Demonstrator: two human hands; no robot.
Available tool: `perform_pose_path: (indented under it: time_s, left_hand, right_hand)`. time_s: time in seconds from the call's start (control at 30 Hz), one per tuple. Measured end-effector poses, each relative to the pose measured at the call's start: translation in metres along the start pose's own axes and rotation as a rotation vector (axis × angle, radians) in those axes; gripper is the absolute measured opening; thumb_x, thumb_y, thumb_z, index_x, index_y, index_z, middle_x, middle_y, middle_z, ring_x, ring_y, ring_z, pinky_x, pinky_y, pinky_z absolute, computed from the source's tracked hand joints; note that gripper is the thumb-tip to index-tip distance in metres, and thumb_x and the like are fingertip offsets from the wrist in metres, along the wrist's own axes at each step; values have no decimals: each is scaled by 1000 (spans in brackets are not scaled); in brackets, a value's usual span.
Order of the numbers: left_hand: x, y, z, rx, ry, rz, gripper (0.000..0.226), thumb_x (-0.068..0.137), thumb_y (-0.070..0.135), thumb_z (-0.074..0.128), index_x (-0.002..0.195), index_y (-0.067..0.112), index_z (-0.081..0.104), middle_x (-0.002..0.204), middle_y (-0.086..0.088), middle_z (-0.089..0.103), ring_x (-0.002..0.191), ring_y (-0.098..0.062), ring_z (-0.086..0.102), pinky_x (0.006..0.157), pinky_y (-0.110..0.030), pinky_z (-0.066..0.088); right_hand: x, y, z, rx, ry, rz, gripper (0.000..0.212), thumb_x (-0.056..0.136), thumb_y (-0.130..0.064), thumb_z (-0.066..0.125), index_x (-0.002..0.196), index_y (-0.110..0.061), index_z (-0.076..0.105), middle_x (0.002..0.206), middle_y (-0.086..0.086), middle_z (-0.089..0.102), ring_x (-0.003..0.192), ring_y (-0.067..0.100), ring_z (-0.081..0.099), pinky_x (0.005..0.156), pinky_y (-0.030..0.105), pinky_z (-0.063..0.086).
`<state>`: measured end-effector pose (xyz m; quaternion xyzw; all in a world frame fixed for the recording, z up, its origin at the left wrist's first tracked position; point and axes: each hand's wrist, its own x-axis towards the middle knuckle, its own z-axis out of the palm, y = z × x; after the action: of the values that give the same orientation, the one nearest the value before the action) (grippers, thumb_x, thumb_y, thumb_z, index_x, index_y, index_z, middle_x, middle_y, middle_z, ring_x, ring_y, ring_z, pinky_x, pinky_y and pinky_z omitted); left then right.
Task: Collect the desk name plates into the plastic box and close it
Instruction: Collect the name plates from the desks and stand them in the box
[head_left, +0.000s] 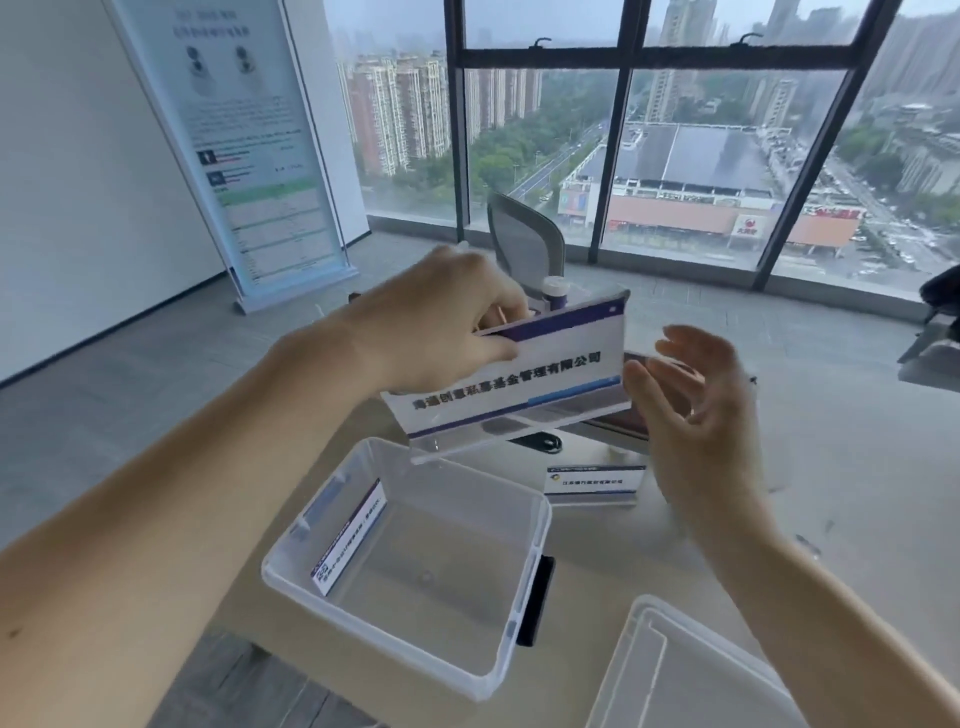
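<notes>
1. The left hand (441, 322) grips the name plate (519, 374) by its left end; the right hand (691, 395) is open beside its right end.
2. The plate hangs above the box (519, 587), long axis crosswise; the box lies below, nearer the left hand.

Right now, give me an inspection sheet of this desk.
Surface: pale desk.
Job's things: open plastic box with one name plate against its left wall; another plate standing on the desk; lid off, lying at right.
Clutter: bottle, dark items behind the held plate.
Grippers: left hand holds large plate above the box; right hand open beside it.
Cables: nothing seen.
Surroundings: window, chair, banner.
</notes>
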<state>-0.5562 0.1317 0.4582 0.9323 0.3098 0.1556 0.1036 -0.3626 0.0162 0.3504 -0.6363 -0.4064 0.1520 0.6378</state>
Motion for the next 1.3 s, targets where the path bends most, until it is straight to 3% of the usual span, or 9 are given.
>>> perform_pose_path:
  time_s: [0.13,0.27,0.37,0.47,0.63,0.73,0.87,1.1,1.3]
  left_hand:
    - [-7,-41,1,-27,61,-212,17,87,29,80,104,27,80,97,8,78,85,-2,71,78,-25,58]
    - [-12,-88,17,-102,97,-344,12,89,29,77,101,26,79,92,9,80,73,2,72,63,-15,52]
    - [-15,-126,32,-176,102,-382,16,90,32,75,102,23,80,93,7,82,73,0,74,70,-24,61]
    - [-18,-164,40,-234,106,-373,20,93,32,73,107,20,79,98,5,82,73,3,73,65,-17,55]
    - [-19,-220,51,-354,5,-354,21,97,34,66,106,21,80,92,7,82,76,-1,76,81,-33,63]
    - [-22,-245,71,-388,-60,-353,23,98,36,64,108,21,79,90,8,82,74,1,75,77,-27,61]
    - [-34,-272,114,-410,-122,-411,23,98,38,64,101,21,80,84,6,80,72,-2,74,71,-28,62]
    - [-62,-309,209,-461,-195,-561,26,94,31,64,93,10,79,79,-3,79,72,-18,75,73,-37,64]
    - [-85,-322,272,-472,-235,-646,35,96,27,63,86,-6,68,74,-17,74,64,-30,67,69,-35,60]
  right_hand:
    - [-1,12,64,325,-210,410,59,93,-37,67,144,-22,43,141,2,55,120,10,60,96,39,57]
    - [-6,17,131,532,-355,640,41,98,-35,61,136,-22,55,120,-2,70,113,20,66,93,45,58]
    - [-3,24,175,605,-358,700,27,102,-22,57,128,-17,60,105,1,76,96,24,70,85,48,60]
    - [0,32,213,610,-317,745,28,102,-15,54,130,-18,62,95,1,78,88,25,71,81,48,62]
    - [-2,52,261,587,-237,805,28,102,-9,51,124,-20,65,89,-2,79,92,28,71,80,48,63]
    - [-8,73,280,561,-191,863,28,104,-7,45,111,-28,62,78,-9,79,92,26,71,79,46,62]
    - [-24,106,304,498,-162,931,47,105,-7,43,149,-25,42,93,-7,78,95,23,72,83,47,60]
    - [-62,183,328,407,-218,1101,63,106,-11,38,161,-30,15,126,-5,65,118,26,65,85,44,59]
    - [-81,233,339,297,-258,1165,59,106,-12,36,161,-24,18,103,-14,64,117,22,62,96,52,54]
